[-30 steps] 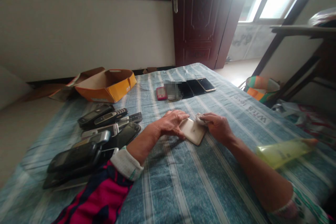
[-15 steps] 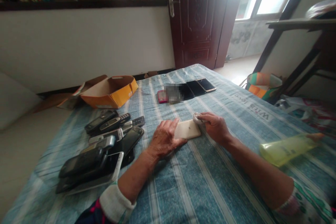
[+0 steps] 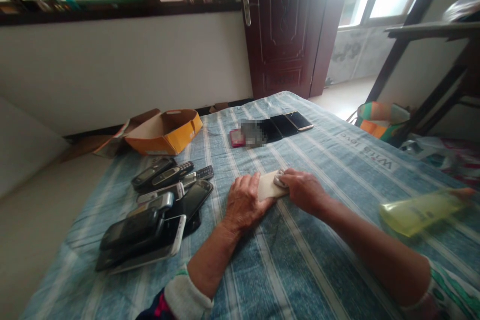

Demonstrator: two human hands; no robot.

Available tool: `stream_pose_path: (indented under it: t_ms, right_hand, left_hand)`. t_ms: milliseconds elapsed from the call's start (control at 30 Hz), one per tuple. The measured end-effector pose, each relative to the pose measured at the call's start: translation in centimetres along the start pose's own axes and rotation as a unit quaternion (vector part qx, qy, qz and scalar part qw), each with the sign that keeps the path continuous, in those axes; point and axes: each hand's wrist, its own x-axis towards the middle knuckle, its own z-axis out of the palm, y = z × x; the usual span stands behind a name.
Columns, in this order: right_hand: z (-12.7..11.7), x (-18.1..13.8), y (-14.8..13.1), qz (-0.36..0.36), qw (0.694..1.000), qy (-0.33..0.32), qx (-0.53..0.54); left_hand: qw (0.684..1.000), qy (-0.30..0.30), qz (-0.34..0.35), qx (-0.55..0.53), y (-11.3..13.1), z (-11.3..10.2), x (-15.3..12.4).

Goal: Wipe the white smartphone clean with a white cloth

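Observation:
A pale gold smartphone (image 3: 268, 187) lies back side up on the striped blue cloth. My left hand (image 3: 245, 201) grips its left end, fingers along the far edge and thumb along the near one. My right hand (image 3: 305, 191) is closed on a small wad of white cloth (image 3: 280, 178), pressed against the right part of the phone's back. To the left is a heap of old mobile phones (image 3: 131, 230), some with keypads, stacked over one another. Beyond my hands, several phones (image 3: 283, 126) lie in a row, part of it blurred out, with a pink-edged one (image 3: 237, 138) at its left end.
An open orange cardboard box (image 3: 165, 137) stands at the far left edge of the bed (image 3: 337, 170). A yellow translucent bottle (image 3: 420, 212) lies on its side at the right. Behind are a dark red door (image 3: 281, 35) and a white wall (image 3: 131, 65).
My right hand has moved the white cloth from the phone's far right corner inward onto its back. My left hand still holds the phone. The whole view has shifted slightly.

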Motion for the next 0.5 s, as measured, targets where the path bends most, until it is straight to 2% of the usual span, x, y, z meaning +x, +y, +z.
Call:
stream_pose_path:
  t_ms: [100,267,367,500]
  right_hand:
    - [-0.4,-0.8,-0.3,0.0,1.0,-0.017,-0.014]
    - [0.4,-1.2,-0.2,0.008,1.0,0.017,0.003]
    - [0.9,-0.3,-0.1,0.006,0.999,0.033,0.001]
    - [0.9,1.7,-0.2,0.008,1.0,0.023,-0.019]
  left_hand:
    - [1.0,-0.001,-0.005,-0.002,0.1,-0.1,-0.1]
    - [1.0,-0.005,-0.004,-0.004,0.1,0.0,0.0]
    - [1.0,-0.002,-0.006,-0.005,0.1,0.1,0.0]
    - [1.0,-0.008,-0.011,-0.001,0.1,0.2,0.0]
